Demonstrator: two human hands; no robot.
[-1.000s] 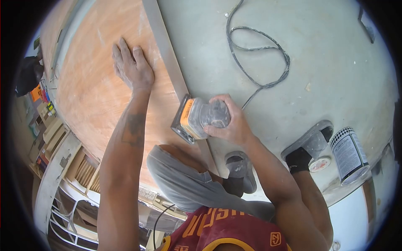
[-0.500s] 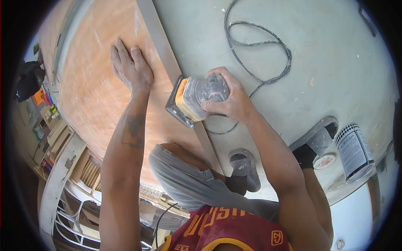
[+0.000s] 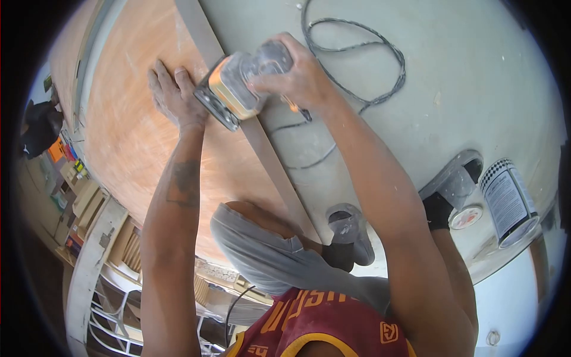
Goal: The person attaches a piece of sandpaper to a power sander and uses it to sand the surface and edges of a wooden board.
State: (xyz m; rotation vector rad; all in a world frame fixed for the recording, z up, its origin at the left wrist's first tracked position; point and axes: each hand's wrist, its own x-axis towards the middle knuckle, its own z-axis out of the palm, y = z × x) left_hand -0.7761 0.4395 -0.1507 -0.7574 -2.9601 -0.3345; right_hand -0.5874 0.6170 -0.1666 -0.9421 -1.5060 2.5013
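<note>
My right hand [image 3: 300, 74] is wrapped round the body of a dusty orange and grey electric sander [image 3: 238, 83]. The sander is tilted, its dark flat pad facing left over the edge of a reddish-brown wooden panel [image 3: 131, 131]. My left hand [image 3: 175, 98] lies with fingers spread on the dusty panel, just left of the sander's pad. Along the panel's right side runs a pale straight edge strip [image 3: 267, 160]. A black cord [image 3: 389, 92] lies looped on the pale grey surface to the right.
At the right stand a metal can [image 3: 508, 202] with a checkered band and a small round lid [image 3: 466, 217]. My shoes [image 3: 351, 232] rest on the grey surface [image 3: 464, 95]. At the far left are a person in dark clothing [image 3: 41, 128] and stacked wooden pieces [image 3: 89, 205] below.
My right hand has carried the sander up and to the left, closer to my left hand. My left hand stays on the panel. The view has shifted slightly.
</note>
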